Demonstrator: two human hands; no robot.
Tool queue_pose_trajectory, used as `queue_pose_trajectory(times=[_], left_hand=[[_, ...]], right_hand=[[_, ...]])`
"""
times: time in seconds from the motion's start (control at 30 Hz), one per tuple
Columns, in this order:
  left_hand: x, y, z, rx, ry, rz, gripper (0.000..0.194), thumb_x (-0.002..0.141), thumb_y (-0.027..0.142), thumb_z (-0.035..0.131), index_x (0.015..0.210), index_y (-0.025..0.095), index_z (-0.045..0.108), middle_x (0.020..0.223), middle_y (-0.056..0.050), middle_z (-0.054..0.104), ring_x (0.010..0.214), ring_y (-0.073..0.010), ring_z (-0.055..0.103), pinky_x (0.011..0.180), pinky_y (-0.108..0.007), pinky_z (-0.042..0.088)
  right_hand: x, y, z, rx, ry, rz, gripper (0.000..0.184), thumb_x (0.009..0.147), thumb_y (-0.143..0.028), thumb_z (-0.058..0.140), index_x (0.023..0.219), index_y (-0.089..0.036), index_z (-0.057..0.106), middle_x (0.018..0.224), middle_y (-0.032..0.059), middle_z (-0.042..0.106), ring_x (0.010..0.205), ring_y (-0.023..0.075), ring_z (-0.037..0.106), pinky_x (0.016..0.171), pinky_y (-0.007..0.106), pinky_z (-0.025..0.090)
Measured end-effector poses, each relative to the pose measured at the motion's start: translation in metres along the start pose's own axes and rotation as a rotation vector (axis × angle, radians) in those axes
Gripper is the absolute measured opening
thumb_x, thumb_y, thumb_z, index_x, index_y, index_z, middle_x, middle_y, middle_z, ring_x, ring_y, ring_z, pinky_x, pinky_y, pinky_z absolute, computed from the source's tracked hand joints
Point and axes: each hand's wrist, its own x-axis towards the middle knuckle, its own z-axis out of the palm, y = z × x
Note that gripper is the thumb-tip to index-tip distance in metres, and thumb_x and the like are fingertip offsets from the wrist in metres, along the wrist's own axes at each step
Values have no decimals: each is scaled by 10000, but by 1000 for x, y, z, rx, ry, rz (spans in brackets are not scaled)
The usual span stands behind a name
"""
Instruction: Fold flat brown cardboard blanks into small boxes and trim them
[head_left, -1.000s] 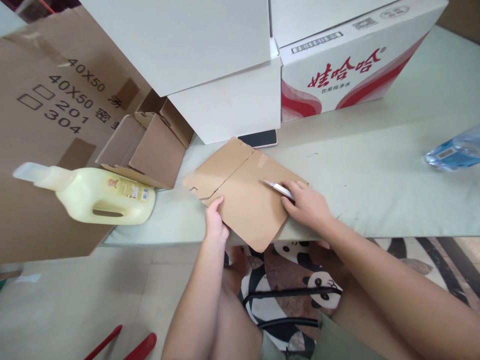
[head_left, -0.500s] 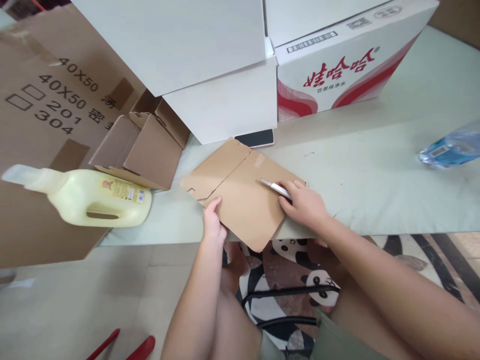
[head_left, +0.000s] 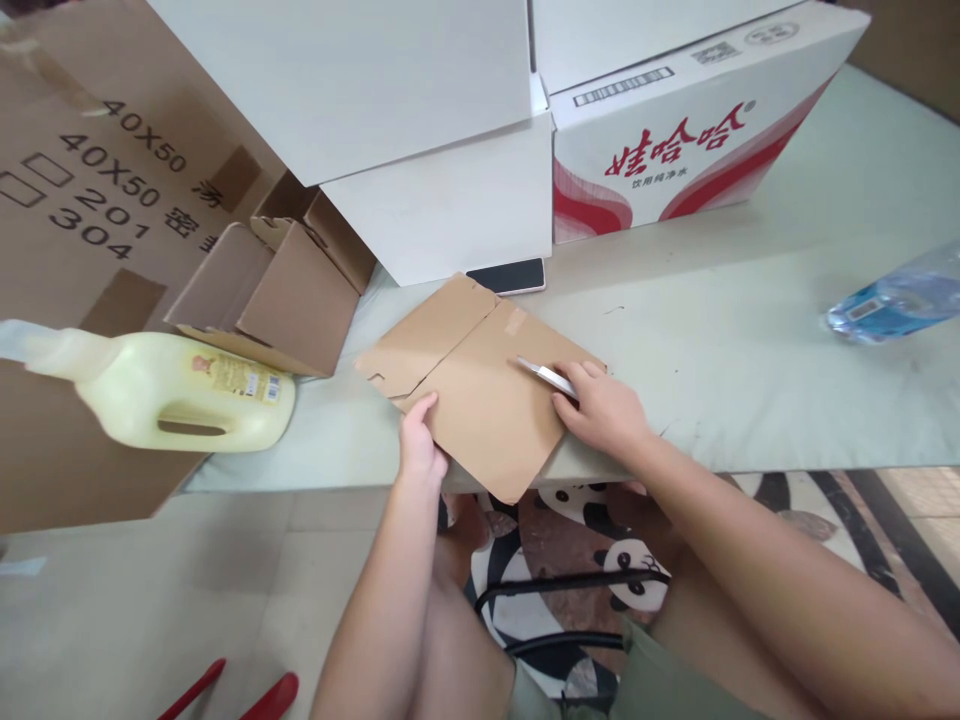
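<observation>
A flat brown piece of cardboard (head_left: 487, 400) lies tilted at the table's front edge, its near corner jutting past it. A dark cut or crease line runs across its left part, and the left edge is notched. My left hand (head_left: 421, 440) grips the near-left edge, thumb on top and the other fingers underneath. In my right hand (head_left: 604, 405) is a utility knife (head_left: 553, 378), closed in the fingers over the right side of the cardboard. Its tip points left, above the cardboard's middle; whether it touches is not clear.
Behind the cardboard lies a phone (head_left: 506, 276) against white boxes (head_left: 442, 200). On the left are a yellow jug (head_left: 187, 395), an open carton (head_left: 292, 300) and a large printed carton (head_left: 67, 270). A water bottle (head_left: 885, 305) lies at right on the cloth-covered table (head_left: 720, 380).
The whole view has shifted slightly, so things appear a little further left. Both hands keep their hold on the cardboard and the knife, with hardly any movement.
</observation>
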Motion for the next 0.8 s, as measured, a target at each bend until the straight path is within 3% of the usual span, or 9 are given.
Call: queue_pose_trajectory(times=[0.27,0.53,0.7,0.8], left_hand=[[5,7,-1,2,-17,13,214,655,215,692,863,163,696,953,-74,735,861,-212,692,777,-325,569],[32,19,-15,23,34,412,420,539,138,750,918,222,590,979,-20,696,850,-164,668,812,-302,553],[34,21,-22,235,-3,683,708,539,188,832,1160,233,494,1256,-101,620,1103,-208,640,1028,-369,485],[33,23,-26,336,-79,734,899,537,237,850,1318,237,406,1405,-152,517,1256,-255,569,1103,-411,429]], right_hand=[[2,2,1,4,-15,-3,425,930,-368,445,1331,-265,539,1249,78,652,979,273,643,673,360,430],[2,2,-4,26,-65,-17,417,916,-382,488,1320,-300,547,1250,57,660,1042,274,634,699,346,443],[1,5,-3,50,-53,-43,428,915,-379,495,1330,-295,554,1276,58,660,1059,271,634,710,349,454],[0,8,-2,63,-30,-69,431,909,-368,505,1327,-279,561,1280,61,665,1072,265,630,716,343,461]])
